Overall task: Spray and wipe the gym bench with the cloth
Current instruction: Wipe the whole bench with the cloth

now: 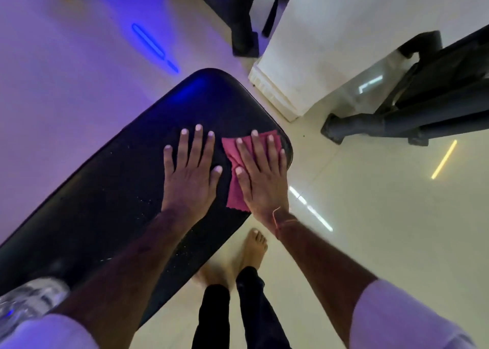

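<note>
Head view: the bench (pixel 105 189) runs from lower left to frame centre, speckled with droplets (pixel 143 203), so spraying looks done. The right hand (pixel 260 179), fingers straight and spread, presses the red cloth (pixel 236 192) flat at the pad's right corner; the left hand (pixel 189 179) rests flat beside it, fingers wide, holding nothing. Wiping seems barely begun — most of the pad remains

Place: I am looking down into a gym.
Bench: a black padded gym bench (pixel 119 189) is lying slantwise across my view.
Machines: black steel machine frames (pixel 428 115) are standing on thick feet beyond it.
Floor: glossy pale tiles (pixel 383 229) are mirroring a blue light strip (pixel 152 45) and a yellow light strip (pixel 444 159).
</note>
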Available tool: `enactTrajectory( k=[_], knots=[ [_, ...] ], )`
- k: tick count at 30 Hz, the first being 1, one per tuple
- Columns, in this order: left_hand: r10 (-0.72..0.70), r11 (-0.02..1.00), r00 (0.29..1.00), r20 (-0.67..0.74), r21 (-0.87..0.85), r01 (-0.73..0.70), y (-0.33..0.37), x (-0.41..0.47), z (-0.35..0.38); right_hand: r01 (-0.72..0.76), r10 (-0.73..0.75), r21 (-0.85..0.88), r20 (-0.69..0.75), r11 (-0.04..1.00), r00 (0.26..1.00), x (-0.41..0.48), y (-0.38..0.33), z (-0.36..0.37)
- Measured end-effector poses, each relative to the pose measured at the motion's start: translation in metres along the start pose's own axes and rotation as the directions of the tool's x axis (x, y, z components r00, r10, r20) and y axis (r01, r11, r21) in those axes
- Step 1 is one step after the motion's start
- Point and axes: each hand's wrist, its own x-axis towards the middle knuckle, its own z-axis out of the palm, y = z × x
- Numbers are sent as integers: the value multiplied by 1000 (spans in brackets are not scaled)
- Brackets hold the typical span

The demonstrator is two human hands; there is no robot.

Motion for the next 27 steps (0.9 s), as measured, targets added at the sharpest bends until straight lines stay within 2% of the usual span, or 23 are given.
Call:
enactTrajectory(
  k=[1,2,3,5,6,8,11,13,15,17,19,21,24,27],
  knots=[
    [0,1000,1000,-2,9,0,-1,0,1,34,-35,7,8,999,999,3,6,-2],
    [7,1000,1000,-6,18,-7,-1,0,2,5,-5,3,3,1000,1000,15,12,-5],
    [11,1000,1000,-10,26,-11,-1,0,4,-96,96,16,-17,995,995,33,17,-8],
    [9,1000,1000,-21,27,-9,-3,0,7,-339,344,99,-48,936,938,64,25,-15],
    [8,1000,1000,-17,26,-8,-2,0,7,-391,401,128,-61,911,914,63,22,-13],
    [11,999,1000,-16,43,-10,-1,0,6,-338,350,110,-121,935,929,27,3,1],
    [-3,999,1000,3,35,3,0,1,2,-170,178,109,-74,979,981,-41,-21,18],
    [12,1000,1000,0,25,-12,0,1,2,-130,134,94,-45,987,990,-37,-14,16],
    [18,1000,1000,-2,19,-18,-1,1,4,-183,189,89,-60,979,980,-5,2,5],
    [20,999,1000,-15,35,-20,-2,1,7,-293,307,128,-115,948,945,22,12,-1],
    [18,999,1000,-8,35,-17,-2,1,6,-361,386,170,-154,917,909,15,0,6],
    [11,1000,1000,-12,27,-11,-3,-1,4,-318,343,177,-138,931,929,-18,-23,21],
    [13,1000,1000,-10,-2,-13,-3,-3,0,-184,198,154,-77,971,977,-50,-27,25],
    [10,1000,1000,-5,-6,-10,-2,-3,1,-269,282,134,-84,954,956,-4,-3,8]
  ],
)
